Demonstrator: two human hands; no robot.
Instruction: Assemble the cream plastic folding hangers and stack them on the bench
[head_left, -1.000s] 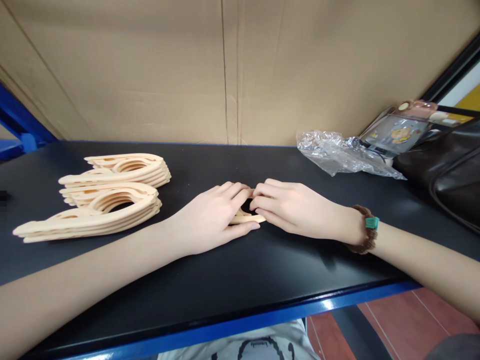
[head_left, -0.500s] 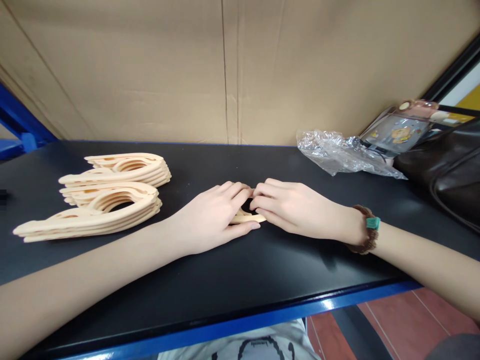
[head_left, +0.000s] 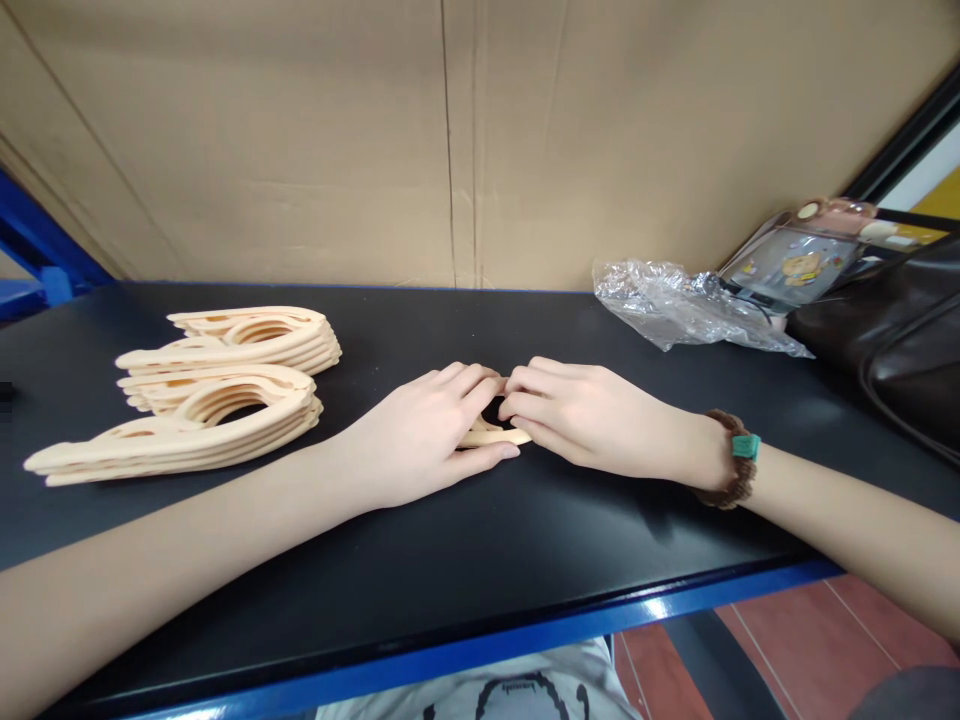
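A cream-coloured curved piece (head_left: pixel 495 437) lies low on the black table, mostly covered by my two hands. My left hand (head_left: pixel 427 430) is closed on its left part, with the thumb along the near edge. From the right, my right hand (head_left: pixel 581 412) has its fingers bent over the other end. The fingertips of both hands meet at the far side. To the left are two stacks of similar cream pieces with curved openings, a nearer stack (head_left: pixel 187 430) and a farther stack (head_left: pixel 247 345).
Crumpled clear plastic (head_left: pixel 675 300) lies at the back right, beside a clear decorated container (head_left: pixel 795 265) and a dark leather bag (head_left: pixel 892 330). Cardboard (head_left: pixel 300 150) stands behind the table (head_left: pixel 420 590), whose front edge is blue.
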